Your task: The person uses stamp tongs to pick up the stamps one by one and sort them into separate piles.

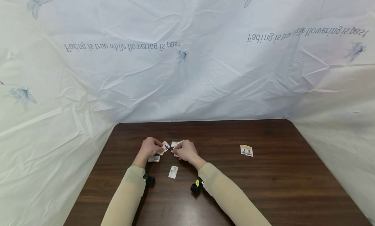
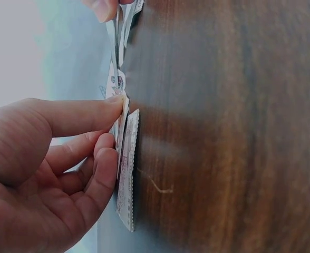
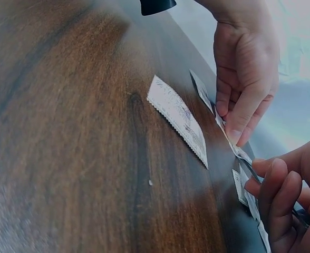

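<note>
Held pkt, small & white w/ print, sits up off the L hand's fingertips, tilted, toward the far part of the table. Around it: a flat pkt just under the L hand, a far pkt by the R hand, partly covered by it, plus a near pkt on the wood closer to the person. Held pkt is btwn the hands: L hand pinches it, thumb vs. bent fingers; R hand, fingers curled, grips a thin dark tool, exact type unclear, its end next to the pkt, contact can't tell. Far table edge is beyond both hands, white sheeting behind; wide stretch of wood runs right to an overlapping pkt pair.
</note>
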A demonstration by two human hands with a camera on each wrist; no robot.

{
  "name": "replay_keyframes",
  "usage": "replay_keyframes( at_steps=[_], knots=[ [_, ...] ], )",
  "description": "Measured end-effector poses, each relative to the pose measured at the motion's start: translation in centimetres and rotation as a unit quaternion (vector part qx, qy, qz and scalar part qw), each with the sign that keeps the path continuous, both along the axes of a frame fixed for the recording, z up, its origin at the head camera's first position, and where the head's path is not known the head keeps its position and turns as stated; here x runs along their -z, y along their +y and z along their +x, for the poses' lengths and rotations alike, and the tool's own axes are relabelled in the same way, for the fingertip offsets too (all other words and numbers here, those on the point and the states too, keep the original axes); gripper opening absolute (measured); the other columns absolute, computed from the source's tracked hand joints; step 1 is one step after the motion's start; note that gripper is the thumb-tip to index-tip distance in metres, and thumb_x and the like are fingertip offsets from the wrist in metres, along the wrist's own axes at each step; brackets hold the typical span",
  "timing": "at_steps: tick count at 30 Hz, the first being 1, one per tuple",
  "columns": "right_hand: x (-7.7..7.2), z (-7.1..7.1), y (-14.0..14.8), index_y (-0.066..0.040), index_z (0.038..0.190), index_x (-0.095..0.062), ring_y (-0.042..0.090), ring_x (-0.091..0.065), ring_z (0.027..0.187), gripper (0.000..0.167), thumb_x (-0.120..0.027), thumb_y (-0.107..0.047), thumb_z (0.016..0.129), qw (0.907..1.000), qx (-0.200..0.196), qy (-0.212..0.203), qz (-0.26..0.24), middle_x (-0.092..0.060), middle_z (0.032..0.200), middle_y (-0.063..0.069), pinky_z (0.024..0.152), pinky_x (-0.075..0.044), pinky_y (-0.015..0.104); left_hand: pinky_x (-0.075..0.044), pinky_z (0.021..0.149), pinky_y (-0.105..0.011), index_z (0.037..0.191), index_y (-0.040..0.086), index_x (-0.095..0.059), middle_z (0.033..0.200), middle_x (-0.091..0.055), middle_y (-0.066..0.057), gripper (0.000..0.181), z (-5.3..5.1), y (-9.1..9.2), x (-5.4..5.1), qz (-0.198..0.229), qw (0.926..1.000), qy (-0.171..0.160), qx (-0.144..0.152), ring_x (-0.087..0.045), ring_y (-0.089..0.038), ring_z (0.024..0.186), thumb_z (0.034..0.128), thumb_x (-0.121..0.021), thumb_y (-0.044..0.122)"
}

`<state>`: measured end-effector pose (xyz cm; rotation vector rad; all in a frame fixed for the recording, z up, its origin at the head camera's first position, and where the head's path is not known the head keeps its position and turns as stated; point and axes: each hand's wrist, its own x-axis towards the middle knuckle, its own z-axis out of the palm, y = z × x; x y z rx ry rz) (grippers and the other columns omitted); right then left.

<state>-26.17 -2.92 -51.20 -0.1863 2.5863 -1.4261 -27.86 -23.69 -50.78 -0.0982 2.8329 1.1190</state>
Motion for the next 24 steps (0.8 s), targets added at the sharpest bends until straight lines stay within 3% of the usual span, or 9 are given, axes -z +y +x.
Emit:
replay_keyframes(
  at_steps=[7,12,18,24],
  knots=[
    [0.1,0.3,-0.2,-0.011,0.093,-0.085,0.01,-0.064,0.05,0.008,-0.083,-0.018,0.095,1.0,0.003,-0.005,0.001,-0.074,0.081,-0.003,0.05,-0.05,0.025,-0.057,0.072,-0.038,0.098,0.001,-0.084,0.089,-0.075,-0.008,0.016,0.3,-0.3,0.1,0.003,1.0,0.004,0.002,-0.066,-0.023,0.079,0.0873,-0.087,0.013],
    [-0.4,0.4,-0.1,-0.007,0.097,-0.084,0.009,-0.06,0.049,0.009,-0.081,-0.015,0.096,0.9992,0.008,-0.015,-0.036,-0.072,0.073,0.002,0.051,-0.046,0.024,-0.057,0.073,-0.039,0.1,0.002,-0.083,0.091,-0.075,-0.008,0.018,0.6,-0.7,-0.2,0.016,0.9998,0.01,0.004,-0.067,-0.022,0.08,0.0878,-0.087,0.015],
    [-1.3,0.6,1.1,-0.003,0.102,-0.083,0.013,-0.06,0.053,0.012,-0.078,-0.013,0.098,0.9966,0.01,-0.015,-0.081,-0.073,0.08,0.004,0.051,-0.048,0.026,-0.056,0.071,-0.038,0.107,0.003,-0.082,0.095,-0.076,-0.01,0.02,1.2,-0.8,-1.6,0.057,0.9967,0.057,-0.001,-0.068,-0.023,0.081,0.0934,-0.084,0.018],
    [-1.5,1.3,4.4,-0.001,0.102,-0.083,0.011,-0.057,0.05,0.015,-0.078,-0.014,0.098,0.9956,0.002,0.003,-0.094,-0.077,0.087,0.017,0.053,-0.047,0.026,-0.055,0.073,-0.039,0.107,0.005,-0.082,0.095,-0.076,-0.006,0.017,2.4,1.7,-2.5,0.079,0.9917,0.101,0.011,-0.067,-0.021,0.082,0.0969,-0.081,0.019]
  ],
)
